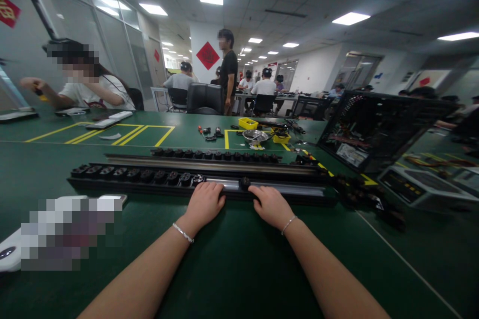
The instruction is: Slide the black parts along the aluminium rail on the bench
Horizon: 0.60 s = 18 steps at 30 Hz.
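A long black power strip [123, 187] lies across the green table in front of me. A row of round black socket modules [145, 175] fills its left part, and a bare shiny channel [288, 190] runs along its right part. My left hand [204, 205] has its fingers curled over the front edge, just right of the last sockets in the row. One single socket module [245, 183] sits apart in the channel. Beside it, the fingertips of my right hand [273, 205] bend over the same edge. What lies under both sets of fingers is hidden.
Behind it lie a metal rail [209, 165] and another row of sockets [209, 155]. Farther back are a steel bowl [255, 136] and a yellow bin [248, 123]. An open computer case [374, 132] and dark cables [370, 202] occupy the right. A person [90, 79] sits at left.
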Motion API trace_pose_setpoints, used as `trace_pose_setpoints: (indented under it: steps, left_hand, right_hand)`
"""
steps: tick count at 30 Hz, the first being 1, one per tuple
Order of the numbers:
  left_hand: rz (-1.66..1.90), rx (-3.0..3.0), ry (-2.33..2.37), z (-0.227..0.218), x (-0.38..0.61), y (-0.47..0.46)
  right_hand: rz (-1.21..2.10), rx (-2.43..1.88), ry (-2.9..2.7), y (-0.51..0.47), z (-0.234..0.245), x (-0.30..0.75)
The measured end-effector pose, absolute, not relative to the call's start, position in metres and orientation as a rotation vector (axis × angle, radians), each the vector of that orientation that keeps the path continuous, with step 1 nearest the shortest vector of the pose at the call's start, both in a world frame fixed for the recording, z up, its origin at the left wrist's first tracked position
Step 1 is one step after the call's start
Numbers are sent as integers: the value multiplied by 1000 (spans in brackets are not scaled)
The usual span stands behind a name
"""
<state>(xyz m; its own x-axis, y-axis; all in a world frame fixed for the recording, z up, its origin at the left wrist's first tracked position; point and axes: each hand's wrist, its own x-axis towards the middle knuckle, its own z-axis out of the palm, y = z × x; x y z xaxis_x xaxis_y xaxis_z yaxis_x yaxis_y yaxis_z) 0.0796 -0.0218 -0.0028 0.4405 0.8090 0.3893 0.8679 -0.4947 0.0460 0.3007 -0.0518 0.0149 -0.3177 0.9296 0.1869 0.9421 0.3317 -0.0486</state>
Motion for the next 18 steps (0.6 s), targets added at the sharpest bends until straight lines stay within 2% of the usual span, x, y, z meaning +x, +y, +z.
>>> trace_pose_setpoints:
  steps: [18]
  left_hand:
    - [-552, -2529, -1477, -3, 79, -22]
  right_hand:
    - [-59, -1759, -2416, -53, 19, 310]
